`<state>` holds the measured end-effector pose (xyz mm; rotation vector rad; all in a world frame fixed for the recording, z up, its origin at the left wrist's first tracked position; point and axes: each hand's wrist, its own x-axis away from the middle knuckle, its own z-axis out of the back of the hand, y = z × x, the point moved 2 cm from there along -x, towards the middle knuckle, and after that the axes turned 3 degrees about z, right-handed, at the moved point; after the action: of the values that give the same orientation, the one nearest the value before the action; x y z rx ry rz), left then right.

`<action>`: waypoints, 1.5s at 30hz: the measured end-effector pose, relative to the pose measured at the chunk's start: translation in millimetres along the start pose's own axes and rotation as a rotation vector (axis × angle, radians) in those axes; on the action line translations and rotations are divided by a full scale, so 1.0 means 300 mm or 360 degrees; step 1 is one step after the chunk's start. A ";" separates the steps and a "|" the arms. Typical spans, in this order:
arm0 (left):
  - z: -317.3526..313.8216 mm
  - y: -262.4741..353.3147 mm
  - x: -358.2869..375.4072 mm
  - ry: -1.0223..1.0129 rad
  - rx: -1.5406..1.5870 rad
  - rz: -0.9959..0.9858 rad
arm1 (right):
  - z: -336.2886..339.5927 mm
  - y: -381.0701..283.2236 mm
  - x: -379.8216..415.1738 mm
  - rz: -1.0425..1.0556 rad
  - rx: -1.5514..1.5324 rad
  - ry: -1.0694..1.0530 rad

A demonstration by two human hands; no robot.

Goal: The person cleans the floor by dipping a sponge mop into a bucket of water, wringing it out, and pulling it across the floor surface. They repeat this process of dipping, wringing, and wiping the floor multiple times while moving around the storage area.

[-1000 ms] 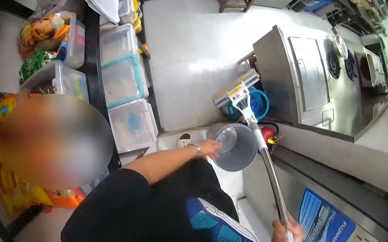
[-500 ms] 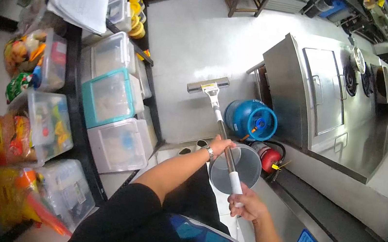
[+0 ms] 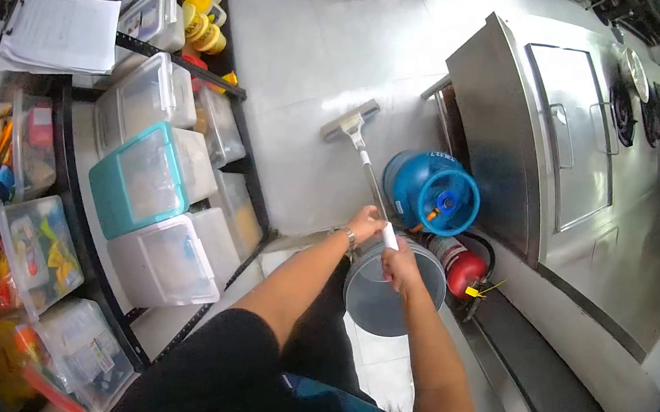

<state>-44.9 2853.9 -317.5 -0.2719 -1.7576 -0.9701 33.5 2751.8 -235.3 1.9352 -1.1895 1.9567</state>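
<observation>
My right hand grips the white end of a flat mop's handle. The metal shaft slants away to the mop head, which rests on the white floor tiles. My left hand, with a watch on the wrist, is closed on the rim of a grey bucket and touches the mop shaft. The bucket hangs in front of my legs, its opening facing up; its inside looks empty.
A blue gas cylinder and a red fire extinguisher lie to the right of the mop. A steel counter with burners runs along the right. Shelves with lidded plastic bins and a paper stack line the left.
The mop head slid further away and to the left over the floor. My right hand moved up the handle, close to my left hand at the bucket. The view tilted downward.
</observation>
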 end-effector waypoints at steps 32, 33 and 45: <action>0.775 0.027 0.593 0.0497 -0.1383 -0.0068 | -0.140 -0.248 -0.358 0.0288 0.1146 0.0687; 0.795 0.046 0.572 0.0499 -0.1397 -0.0103 | -0.151 -0.289 -0.336 0.0288 0.1133 0.0704; 1.085 0.450 0.004 0.0532 -0.0953 -0.0366 | -0.369 -0.459 -0.832 0.0484 0.1187 0.0615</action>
<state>-188.2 3174.3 -287.7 -0.2676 -1.1800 -1.6039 70.0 3016.0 -384.7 1.5304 -0.7293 3.0875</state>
